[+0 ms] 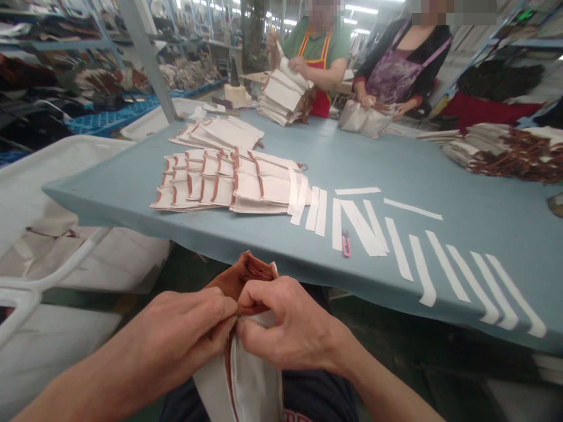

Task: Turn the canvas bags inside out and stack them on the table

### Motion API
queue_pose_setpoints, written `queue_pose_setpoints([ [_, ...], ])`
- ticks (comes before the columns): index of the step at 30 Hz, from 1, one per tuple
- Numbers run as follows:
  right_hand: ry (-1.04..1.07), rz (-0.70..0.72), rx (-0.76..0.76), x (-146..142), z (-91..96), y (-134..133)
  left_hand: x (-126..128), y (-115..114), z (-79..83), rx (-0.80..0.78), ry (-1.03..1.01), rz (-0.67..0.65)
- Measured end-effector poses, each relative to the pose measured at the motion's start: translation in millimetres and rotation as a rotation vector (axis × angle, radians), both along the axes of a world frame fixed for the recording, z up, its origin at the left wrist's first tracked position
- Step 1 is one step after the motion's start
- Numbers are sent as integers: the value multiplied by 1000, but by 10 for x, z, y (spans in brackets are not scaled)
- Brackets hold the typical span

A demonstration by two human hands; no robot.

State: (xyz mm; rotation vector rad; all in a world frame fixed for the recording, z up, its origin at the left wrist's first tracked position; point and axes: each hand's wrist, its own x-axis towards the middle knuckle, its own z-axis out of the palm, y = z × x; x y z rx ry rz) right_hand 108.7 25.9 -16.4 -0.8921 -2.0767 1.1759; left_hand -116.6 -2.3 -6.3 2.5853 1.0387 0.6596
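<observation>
My left hand (185, 337) and my right hand (281, 328) are both closed in a pinch on a white fabric piece with brown trim (246, 369), held over my lap below the table's near edge. The brown trim bunches up between my thumbs. On the blue-grey table (396, 164) ahead lies a fanned stack of similar white pieces with brown edging (229, 181).
White strips (422, 252) lie in a row along the table's near edge, with a small pink cutter (346, 243) among them. Two people across the table handle stacks of white pieces (284, 94). More stacks (510, 149) sit at right. White bins (53, 246) stand at left.
</observation>
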Motion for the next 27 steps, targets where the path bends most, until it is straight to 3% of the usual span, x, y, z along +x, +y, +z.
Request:
queue_pose_setpoints([
  [6, 8, 5, 168, 40, -45, 1, 98, -9, 104, -295, -179, 179],
  [11, -34, -41, 362, 35, -101, -62, 124, -30, 104, -561, -153, 269],
  [16, 19, -116, 370, 14, -68, -99, 129, -89, 74, -604, -219, 321],
  [23, -71, -181, 727, -52, -90, -130, 178, -98, 78, -581, -268, 373],
  [27, -129, -215, 853, -77, -58, -140, 221, -78, 104, -559, -295, 387],
])
